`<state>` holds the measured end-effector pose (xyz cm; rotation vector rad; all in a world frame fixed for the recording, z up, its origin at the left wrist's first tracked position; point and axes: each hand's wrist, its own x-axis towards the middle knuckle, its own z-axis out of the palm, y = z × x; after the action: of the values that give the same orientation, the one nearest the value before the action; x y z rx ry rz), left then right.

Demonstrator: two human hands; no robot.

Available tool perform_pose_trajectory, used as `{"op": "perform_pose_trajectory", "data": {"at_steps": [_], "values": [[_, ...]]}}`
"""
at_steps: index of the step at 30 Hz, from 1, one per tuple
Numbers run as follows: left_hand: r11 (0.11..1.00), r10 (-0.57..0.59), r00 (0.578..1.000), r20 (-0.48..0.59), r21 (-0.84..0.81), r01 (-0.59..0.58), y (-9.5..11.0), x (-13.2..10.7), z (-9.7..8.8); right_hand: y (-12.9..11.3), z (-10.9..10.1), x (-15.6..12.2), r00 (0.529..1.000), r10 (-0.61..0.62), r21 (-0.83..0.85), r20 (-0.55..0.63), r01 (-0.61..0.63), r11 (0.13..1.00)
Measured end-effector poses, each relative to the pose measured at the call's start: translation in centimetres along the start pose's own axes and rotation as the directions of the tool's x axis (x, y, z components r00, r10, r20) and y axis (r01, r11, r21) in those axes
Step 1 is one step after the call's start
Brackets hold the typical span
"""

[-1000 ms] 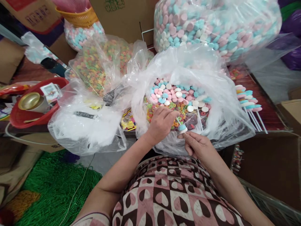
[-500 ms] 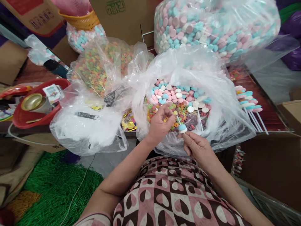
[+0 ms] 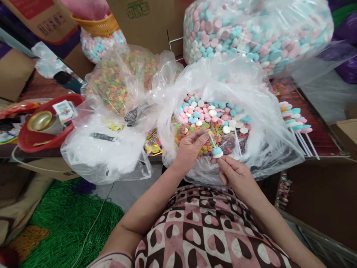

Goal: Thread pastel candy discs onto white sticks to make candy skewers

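My right hand (image 3: 234,170) pinches the lower end of a thin white stick (image 3: 213,141), just below the marshmallows. A blue marshmallow (image 3: 216,150) and a white marshmallow (image 3: 218,155) are threaded on it, touching each other. My left hand (image 3: 191,149) is closed at the stick's upper tip, thumb and finger on a small yellow ring candy (image 3: 209,132). Both hands are over an open clear plastic bag (image 3: 267,145). Inside it lie loose pink, blue and white marshmallows (image 3: 205,109) and colourful ring candies (image 3: 180,136). Another white stick (image 3: 238,141) leans in the bag.
Finished-looking marshmallow skewers (image 3: 297,121) lie at the table's right edge. Behind is a big bag of marshmallows (image 3: 251,33); left of it stands a bag of ring candies (image 3: 117,78). A white-filled bag (image 3: 103,156) and a red basin (image 3: 25,137) sit on the left.
My left hand's fingers have closed in at the stick's tip, where the yellow ring candy is. My right hand keeps its hold on the stick almost unmoved.
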<state>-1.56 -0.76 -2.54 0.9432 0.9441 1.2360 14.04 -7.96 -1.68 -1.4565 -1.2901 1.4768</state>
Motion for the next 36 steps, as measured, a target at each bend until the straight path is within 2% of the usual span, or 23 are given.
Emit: {"op": "perform_pose_trajectory", "data": {"at_steps": [2, 3, 6, 8, 11, 14, 16, 18, 25, 32, 34, 36], "values": [[0.967, 0.157, 0.988, 0.007, 0.2, -0.156, 0.1, 0.0, -0.2, -0.2, 0.1, -0.1, 0.999, 0.026, 0.056, 0.024, -0.028, 0.998], [0.916, 0.255, 0.966, 0.034, 0.311, -0.252, 0.2, 0.0, -0.3, -0.3, 0.1, -0.2, 0.998, 0.042, 0.084, 0.038, -0.045, 0.995], [0.651, 0.494, 0.846, 0.201, 0.559, -0.513, 0.5, 0.3, -0.8, -0.4, 0.0, -0.4, 0.992, 0.095, 0.148, 0.077, -0.106, 0.983], [0.506, 0.555, 0.778, 0.293, 0.624, -0.596, 0.6, 0.4, -1.0, -0.5, -0.2, -0.5, 0.987, 0.126, 0.18, 0.096, -0.141, 0.973], [0.425, 0.56, 0.754, 0.343, 0.663, -0.617, 0.6, 0.6, -1.2, -0.6, -0.4, -0.7, 0.981, 0.168, 0.225, 0.097, -0.186, 0.957], [0.412, 0.582, 0.733, 0.352, 0.649, -0.639, 0.4, 0.7, -1.2, -0.9, -0.4, -0.9, 0.981, 0.186, 0.246, 0.053, -0.194, 0.95], [0.401, 0.614, 0.706, 0.351, 0.632, -0.663, 0.4, 0.7, -1.2, -1.1, -0.2, -1.0, 0.986, 0.162, 0.219, 0.029, -0.164, 0.962], [0.393, 0.628, 0.697, 0.347, 0.631, -0.668, 0.4, 0.7, -1.1, -1.1, 0.0, -1.0, 0.99, 0.136, 0.174, 0.024, -0.138, 0.975], [0.479, 0.563, 0.774, 0.292, 0.647, -0.593, 0.2, 0.1, -1.2, -1.0, 0.8, -1.2, 0.995, 0.095, 0.128, -0.005, -0.094, 0.987], [0.441, 0.612, 0.736, 0.289, 0.647, -0.622, 0.4, -0.1, -1.2, -1.2, 2.0, -1.4, 0.998, 0.062, 0.132, -0.025, -0.058, 0.99], [0.466, 0.599, 0.751, 0.278, 0.641, -0.609, 0.7, -0.2, -1.2, -1.4, 2.0, -1.3, 0.998, 0.057, 0.125, -0.042, -0.051, 0.991], [0.524, 0.572, 0.784, 0.242, 0.628, -0.576, 0.7, -0.3, -1.2, -1.5, 1.8, -1.1, 0.998, 0.04, 0.105, -0.046, -0.035, 0.994]]}}
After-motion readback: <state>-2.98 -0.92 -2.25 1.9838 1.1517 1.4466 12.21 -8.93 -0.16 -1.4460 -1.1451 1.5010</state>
